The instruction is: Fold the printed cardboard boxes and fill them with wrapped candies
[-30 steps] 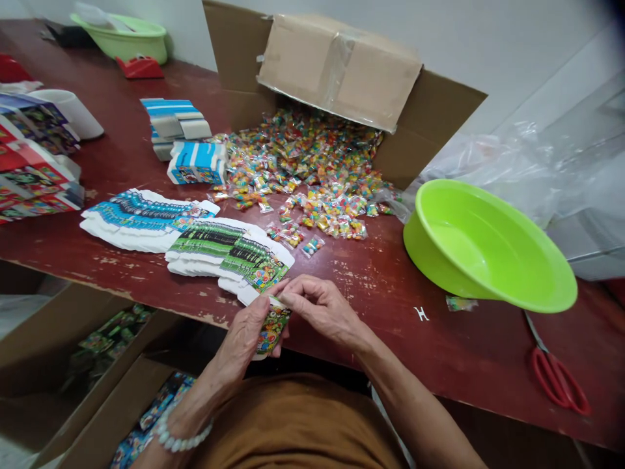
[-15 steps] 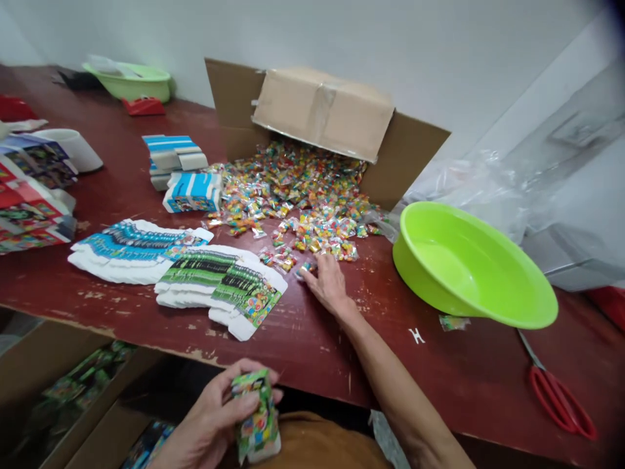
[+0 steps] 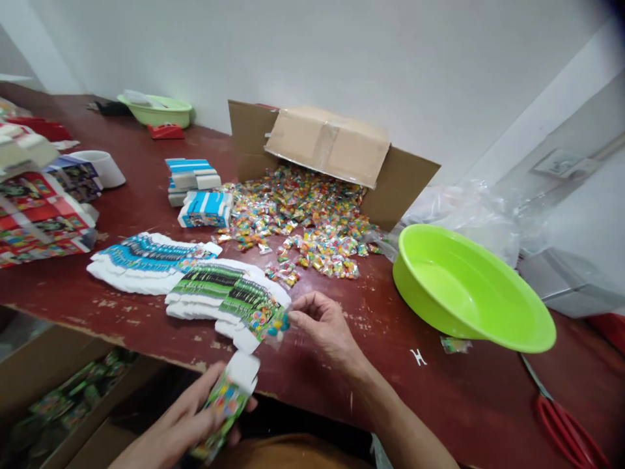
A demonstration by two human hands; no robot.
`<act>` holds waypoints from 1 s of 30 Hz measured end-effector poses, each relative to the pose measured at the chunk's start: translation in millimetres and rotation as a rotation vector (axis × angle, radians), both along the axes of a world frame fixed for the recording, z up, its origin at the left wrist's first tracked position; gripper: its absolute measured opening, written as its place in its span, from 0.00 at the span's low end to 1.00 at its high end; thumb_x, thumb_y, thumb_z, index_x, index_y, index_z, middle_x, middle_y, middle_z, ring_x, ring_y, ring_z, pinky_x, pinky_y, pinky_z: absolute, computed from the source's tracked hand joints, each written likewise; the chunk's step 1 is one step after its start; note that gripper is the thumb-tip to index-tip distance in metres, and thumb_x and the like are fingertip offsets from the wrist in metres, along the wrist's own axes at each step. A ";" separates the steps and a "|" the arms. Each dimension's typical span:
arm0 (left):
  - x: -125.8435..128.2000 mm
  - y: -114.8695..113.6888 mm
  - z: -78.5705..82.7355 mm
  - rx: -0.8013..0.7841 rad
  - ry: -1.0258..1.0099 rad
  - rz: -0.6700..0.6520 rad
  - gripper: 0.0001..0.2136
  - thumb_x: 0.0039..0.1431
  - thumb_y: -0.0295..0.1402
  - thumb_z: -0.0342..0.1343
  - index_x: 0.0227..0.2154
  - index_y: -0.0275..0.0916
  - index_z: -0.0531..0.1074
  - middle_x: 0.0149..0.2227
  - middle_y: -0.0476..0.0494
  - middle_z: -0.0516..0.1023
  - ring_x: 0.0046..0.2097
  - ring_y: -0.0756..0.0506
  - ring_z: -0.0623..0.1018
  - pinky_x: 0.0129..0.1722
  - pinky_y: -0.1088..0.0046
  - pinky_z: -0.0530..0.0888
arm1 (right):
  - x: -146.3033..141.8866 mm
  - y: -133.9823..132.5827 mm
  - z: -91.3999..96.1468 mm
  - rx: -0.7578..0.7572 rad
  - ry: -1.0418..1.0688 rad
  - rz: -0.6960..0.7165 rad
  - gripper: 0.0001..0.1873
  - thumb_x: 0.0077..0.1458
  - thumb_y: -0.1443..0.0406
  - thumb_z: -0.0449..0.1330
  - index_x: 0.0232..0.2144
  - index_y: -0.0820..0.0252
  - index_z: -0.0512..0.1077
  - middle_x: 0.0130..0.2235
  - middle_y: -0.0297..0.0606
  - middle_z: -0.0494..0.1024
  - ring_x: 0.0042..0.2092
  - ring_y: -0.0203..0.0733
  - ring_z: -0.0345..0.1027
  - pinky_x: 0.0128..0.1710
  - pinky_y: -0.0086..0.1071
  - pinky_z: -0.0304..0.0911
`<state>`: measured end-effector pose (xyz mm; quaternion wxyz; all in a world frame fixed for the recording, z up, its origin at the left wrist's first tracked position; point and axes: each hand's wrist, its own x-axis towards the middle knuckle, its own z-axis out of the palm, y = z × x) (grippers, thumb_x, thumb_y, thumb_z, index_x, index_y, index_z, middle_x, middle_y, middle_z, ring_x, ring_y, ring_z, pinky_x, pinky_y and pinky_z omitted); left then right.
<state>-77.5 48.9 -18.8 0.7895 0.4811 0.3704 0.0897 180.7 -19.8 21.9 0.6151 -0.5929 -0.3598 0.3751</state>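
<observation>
Left hand (image 3: 183,417) grips a small green printed cardboard carton (image 3: 228,395), white flap extended at its upper end, near the desk's front edge; its lower end is partly hidden by fingers. Right hand (image 3: 326,326) pinches one clear packet of coloured sweets (image 3: 277,326) over a fanned row of flat green cartons (image 3: 208,286); whether they touch is unclear. Behind, one large brown cardboard box (image 3: 327,140) spills similar packets (image 3: 312,205), too many to count, onto the dark red desk (image 3: 374,303). Two plastic basins show: one bright lime-green (image 3: 454,286), one pale green (image 3: 166,119) holding something whitish, hard to identify. One fanned blue row (image 3: 146,256) lies alongside. One pair of red-handled scissors (image 3: 566,426) is cut off below, blade tips hidden by the lime-green rim.
</observation>
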 end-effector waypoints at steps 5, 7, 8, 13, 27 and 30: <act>54.3 -16.1 37.4 0.122 -0.122 -0.021 0.21 0.55 0.37 0.59 0.53 0.42 0.68 0.31 0.47 0.80 0.27 0.47 0.76 0.31 0.72 0.72 | -33.2 -8.0 13.1 -0.005 -0.215 -0.028 0.07 0.52 0.61 0.66 0.31 0.59 0.75 0.30 0.35 0.78 0.31 0.37 0.68 0.33 0.31 0.64; 62.1 -16.8 41.3 0.130 -0.129 -0.003 0.23 0.54 0.32 0.58 0.54 0.42 0.66 0.30 0.50 0.78 0.26 0.48 0.74 0.30 0.73 0.72 | -35.0 -11.1 14.0 -0.022 -0.336 0.021 0.04 0.53 0.63 0.65 0.31 0.58 0.76 0.31 0.36 0.78 0.32 0.39 0.69 0.34 0.32 0.64; 63.9 -16.4 41.8 0.128 -0.130 0.012 0.24 0.52 0.31 0.59 0.54 0.42 0.66 0.30 0.50 0.77 0.26 0.48 0.74 0.29 0.73 0.72 | -34.4 -12.8 15.0 -0.011 -0.389 0.062 0.03 0.54 0.64 0.64 0.31 0.57 0.76 0.31 0.36 0.78 0.34 0.39 0.70 0.36 0.33 0.64; 69.2 -12.7 43.4 -0.025 -0.206 0.101 0.24 0.54 0.45 0.60 0.50 0.37 0.68 0.27 0.46 0.78 0.25 0.46 0.75 0.25 0.72 0.73 | -25.2 -18.5 17.2 0.145 -0.362 0.088 0.08 0.61 0.61 0.60 0.36 0.56 0.77 0.43 0.39 0.76 0.46 0.41 0.70 0.48 0.36 0.65; 83.0 -19.5 42.1 -0.283 -0.259 0.239 0.22 0.53 0.52 0.62 0.38 0.37 0.73 0.23 0.48 0.78 0.21 0.47 0.76 0.18 0.73 0.75 | -35.4 -19.5 5.0 0.266 -0.509 0.193 0.09 0.63 0.63 0.59 0.34 0.57 0.78 0.39 0.41 0.82 0.44 0.43 0.76 0.45 0.35 0.71; 82.8 -19.1 43.5 -0.318 -0.286 0.253 0.25 0.57 0.52 0.59 0.48 0.38 0.72 0.26 0.47 0.79 0.21 0.46 0.77 0.18 0.73 0.75 | -36.3 -20.2 8.4 0.173 -0.453 0.213 0.10 0.63 0.65 0.58 0.32 0.59 0.77 0.37 0.40 0.82 0.37 0.40 0.78 0.39 0.32 0.72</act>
